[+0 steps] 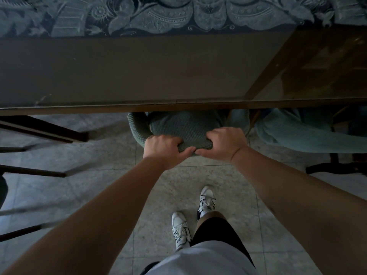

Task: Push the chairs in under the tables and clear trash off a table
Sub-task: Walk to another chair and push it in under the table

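A green fabric-covered chair [184, 127] stands in front of me with most of its seat tucked under the dark wooden table [139, 72]. My left hand [163, 148] grips the left end of the chair's backrest top, fingers curled over it. My right hand [222, 143] grips the right end of the same backrest, close beside the left hand. The chair's front part is hidden under the table edge [178, 106]. No trash shows on the part of the table in view.
A second green chair [301, 133] stands to the right, partly under the table. Dark chair or table legs [45, 132] cross the floor at left. A patterned cloth [158, 14] covers the table's far side. My feet in white sneakers [206, 199] stand on the tiled floor.
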